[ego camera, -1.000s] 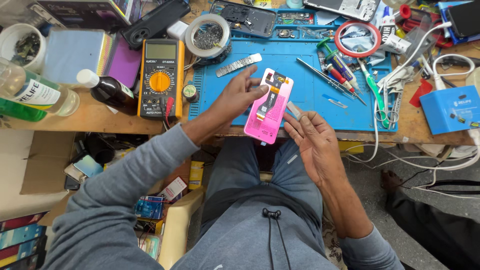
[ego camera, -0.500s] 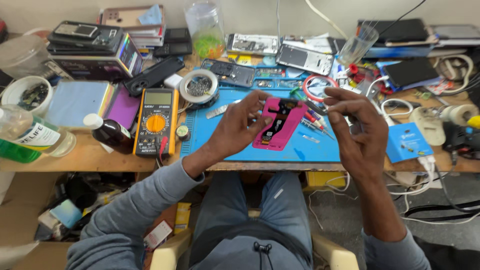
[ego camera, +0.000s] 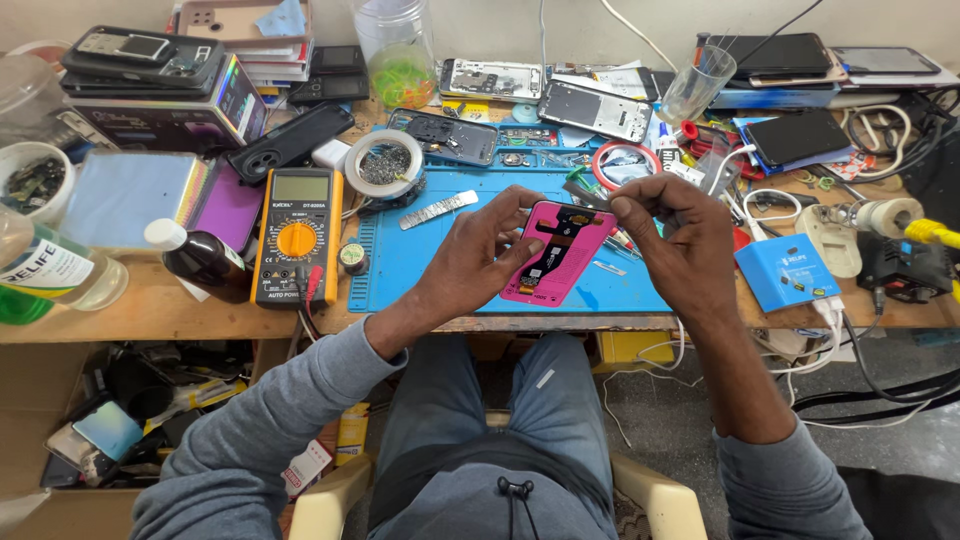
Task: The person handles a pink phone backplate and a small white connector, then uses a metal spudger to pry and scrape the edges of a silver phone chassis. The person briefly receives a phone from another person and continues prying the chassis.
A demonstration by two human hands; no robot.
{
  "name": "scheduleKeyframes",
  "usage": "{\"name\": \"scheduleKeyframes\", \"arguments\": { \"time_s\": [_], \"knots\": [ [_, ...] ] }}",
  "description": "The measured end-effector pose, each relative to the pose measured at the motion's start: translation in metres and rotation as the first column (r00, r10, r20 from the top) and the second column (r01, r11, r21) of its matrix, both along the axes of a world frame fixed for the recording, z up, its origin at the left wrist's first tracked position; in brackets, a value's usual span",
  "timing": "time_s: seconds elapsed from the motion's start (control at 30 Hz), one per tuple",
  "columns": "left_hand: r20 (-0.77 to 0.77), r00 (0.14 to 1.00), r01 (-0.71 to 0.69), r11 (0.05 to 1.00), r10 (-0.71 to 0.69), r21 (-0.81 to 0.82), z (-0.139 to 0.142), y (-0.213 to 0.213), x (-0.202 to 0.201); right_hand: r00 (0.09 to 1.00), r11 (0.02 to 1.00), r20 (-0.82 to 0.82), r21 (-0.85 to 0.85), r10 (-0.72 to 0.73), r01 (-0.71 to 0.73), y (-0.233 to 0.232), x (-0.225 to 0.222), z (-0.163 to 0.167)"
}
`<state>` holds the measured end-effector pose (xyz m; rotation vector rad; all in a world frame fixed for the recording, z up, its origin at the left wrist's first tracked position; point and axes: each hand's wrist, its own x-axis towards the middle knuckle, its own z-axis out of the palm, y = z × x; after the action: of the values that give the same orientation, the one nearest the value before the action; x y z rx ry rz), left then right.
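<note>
We grip the pink phone panel [ego camera: 556, 252] in our left hand [ego camera: 478, 262] over the blue mat [ego camera: 420, 260], while our right hand [ego camera: 678, 238] pinches closed just beside its top edge.

pink phone panel [ego camera: 555, 255] partly behind left hand [ego camera: 480, 262], right hand [ego camera: 680, 245] fingertip contents too small

Single head-worn camera, looking steeply down and forward from above the seated person. It sits close over the blue mat [ego camera: 420, 262] and workbench [ego camera: 150, 312]. No second view.
</note>
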<state>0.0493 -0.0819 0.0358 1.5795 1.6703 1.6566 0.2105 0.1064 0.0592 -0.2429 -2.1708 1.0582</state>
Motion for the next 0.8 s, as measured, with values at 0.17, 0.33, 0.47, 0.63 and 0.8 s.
{"name": "scheduleKeyframes", "arguments": {
  "time_s": [0.17,0.33,0.47,0.63,0.8],
  "knots": [
    [0.005,1.000,-0.006,1.000,0.006,-0.023,0.0011,0.0004,-0.0002,1.000,1.000,-0.006,0.002,-0.008,0.008,-0.0001,-0.0003,0.0003],
    [-0.005,1.000,0.005,1.000,-0.005,-0.002,-0.0006,0.0015,-0.0007,1.000,1.000,-0.021,0.006,-0.006,0.006,-0.0002,-0.0001,-0.0019],
    [0.001,1.000,-0.008,1.000,0.008,-0.022,-0.0015,0.0032,-0.0005,0.999,1.000,-0.033,0.018,0.008,-0.008,0.0000,0.0001,-0.0032],
    [0.000,1.000,0.004,1.000,-0.004,-0.013,-0.0013,0.0030,-0.0005,1.000,1.000,-0.031,0.026,0.001,0.000,-0.0002,-0.0001,-0.0034],
    [-0.019,1.000,0.006,1.000,-0.006,0.001,-0.0012,0.0029,-0.0001,0.999,1.000,-0.048,0.012,0.006,-0.005,-0.0007,-0.0003,-0.0049]
  ]
}}
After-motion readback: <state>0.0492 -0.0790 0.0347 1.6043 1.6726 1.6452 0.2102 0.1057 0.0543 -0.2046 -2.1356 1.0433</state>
